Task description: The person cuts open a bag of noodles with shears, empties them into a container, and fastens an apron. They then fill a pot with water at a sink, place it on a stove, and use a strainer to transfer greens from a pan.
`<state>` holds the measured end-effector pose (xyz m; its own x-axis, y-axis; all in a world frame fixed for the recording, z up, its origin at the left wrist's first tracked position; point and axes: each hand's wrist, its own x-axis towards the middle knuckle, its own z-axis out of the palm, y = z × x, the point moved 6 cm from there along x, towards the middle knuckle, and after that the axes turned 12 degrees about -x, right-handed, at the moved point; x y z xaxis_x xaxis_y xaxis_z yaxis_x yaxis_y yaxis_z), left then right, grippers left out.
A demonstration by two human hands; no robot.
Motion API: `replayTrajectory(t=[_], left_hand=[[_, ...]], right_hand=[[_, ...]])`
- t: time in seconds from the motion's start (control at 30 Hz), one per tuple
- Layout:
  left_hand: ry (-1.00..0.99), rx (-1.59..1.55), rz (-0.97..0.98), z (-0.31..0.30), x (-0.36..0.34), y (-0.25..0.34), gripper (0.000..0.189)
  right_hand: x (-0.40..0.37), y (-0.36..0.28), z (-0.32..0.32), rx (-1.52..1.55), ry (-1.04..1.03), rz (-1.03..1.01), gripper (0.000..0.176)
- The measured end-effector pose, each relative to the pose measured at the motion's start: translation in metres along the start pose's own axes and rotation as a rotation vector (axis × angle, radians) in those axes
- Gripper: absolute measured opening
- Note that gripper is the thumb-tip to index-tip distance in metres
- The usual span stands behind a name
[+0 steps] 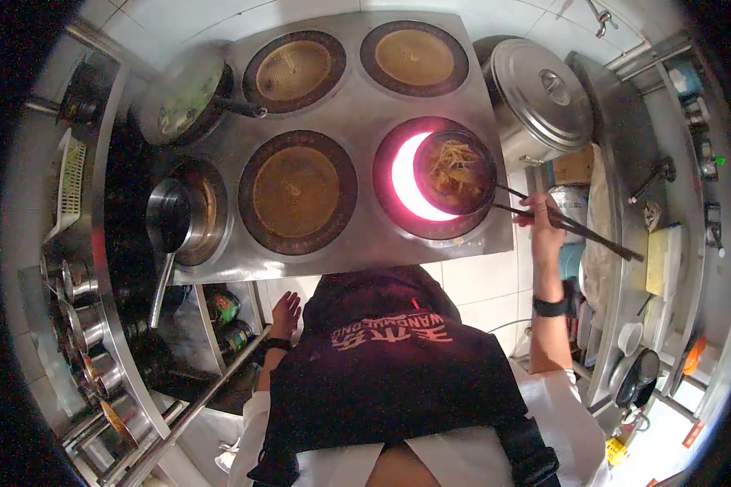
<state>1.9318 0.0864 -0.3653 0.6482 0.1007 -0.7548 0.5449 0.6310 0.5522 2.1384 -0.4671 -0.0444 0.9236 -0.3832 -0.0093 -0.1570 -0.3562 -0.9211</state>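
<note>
My right hand (542, 221) is closed around a pair of long dark chopsticks (601, 235), right of the stove. Their thin ends reach the right rim of a dark round pan (471, 199). Pale shredded strips, perhaps noodles, and brownish food (455, 166) lie in the pan. It sits off-centre on the front right burner (413, 180), whose uncovered left part glows pink-white. My left hand (287, 312) hangs low beside my black apron (382, 365), below the stove's front edge. Its fingers are apart and hold nothing.
Other round burners (296, 191) are set in the steel stove top (365, 146). A saucepan (169, 213) and a lidded pan (183, 97) stand at the left. A large lidded stockpot (544, 93) stands at the back right. Shelves with pots (89, 325) flank me.
</note>
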Motion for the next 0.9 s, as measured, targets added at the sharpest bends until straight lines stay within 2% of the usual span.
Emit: replayTrajectory(t=[0.03, 0.13, 0.2, 0.33, 0.4, 0.43, 0.47, 0.5, 0.53, 0.57, 0.6, 0.63, 0.67, 0.7, 0.73, 0.8, 0.9], left_hand=[[0.001, -0.001, 0.000, -0.001, -0.001, -0.001, 0.040], [-0.020, 0.109, 0.076, 0.001, -0.006, 0.003, 0.039], [0.161, -0.009, -0.065, 0.003, -0.012, 0.006, 0.039], [0.193, -0.004, -0.039, 0.000, -0.019, 0.003, 0.040], [-0.256, 0.398, 0.253, 0.013, -0.025, 0.010, 0.040], [-0.256, 0.398, 0.252, 0.016, -0.027, 0.011, 0.040], [-0.164, 0.274, 0.158, 0.015, -0.026, 0.008, 0.041], [-0.072, 0.150, 0.064, 0.014, -0.027, 0.005, 0.041], [-0.073, 0.150, 0.064, 0.009, -0.026, 0.003, 0.041], [-0.240, 0.258, 0.224, 0.015, -0.029, 0.009, 0.041], [-0.406, 0.365, 0.385, 0.022, -0.034, 0.013, 0.040], [-0.407, 0.363, 0.387, 0.007, -0.023, 0.009, 0.040], [-0.399, 0.615, 0.474, -0.011, -0.009, 0.004, 0.040], [-0.386, 0.869, 0.557, -0.020, -0.002, 0.001, 0.039], [-0.384, 0.871, 0.557, -0.008, -0.009, 0.004, 0.039], [0.144, -0.152, -0.059, -0.007, -0.019, -0.006, 0.038], [0.117, -0.198, -0.086, -0.038, -0.002, -0.026, 0.037]], right_hand=[[-0.002, 0.003, 0.003, 0.066, 0.074, -0.012, 0.028], [-0.002, 0.016, 0.005, 0.179, 0.071, 0.036, 0.027], [-0.001, 0.014, 0.003, 0.237, 0.068, 0.060, 0.027], [0.001, -0.008, -0.005, 0.277, 0.075, 0.013, 0.026], [0.006, -0.014, 0.000, 0.331, 0.054, -0.019, 0.025], [0.006, -0.019, 0.008, 0.285, 0.089, 0.002, 0.023], [0.009, -0.013, 0.016, 0.284, 0.089, 0.003, 0.023], [0.013, -0.004, 0.028, 0.187, 0.006, -0.028, 0.022], [0.013, -0.007, 0.040, 0.092, -0.077, -0.060, 0.021], [0.011, -0.010, 0.040, -0.087, -0.157, 0.025, 0.020], [0.010, -0.016, 0.036, -0.087, -0.157, 0.022, 0.020], [0.009, -0.024, 0.028, 0.005, -0.086, -0.064, 0.021], [0.004, -0.034, 0.019, 0.098, -0.017, -0.146, 0.023], [-0.003, -0.051, 0.012, 0.036, 0.025, -0.098, 0.023], [-0.004, -0.057, 0.006, -0.060, -0.041, -0.103, 0.023], [-0.015, -0.066, 0.019, 0.050, -0.143, -0.180, 0.020], [-0.017, -0.058, 0.055, -0.291, -0.321, -0.364, 0.017]])
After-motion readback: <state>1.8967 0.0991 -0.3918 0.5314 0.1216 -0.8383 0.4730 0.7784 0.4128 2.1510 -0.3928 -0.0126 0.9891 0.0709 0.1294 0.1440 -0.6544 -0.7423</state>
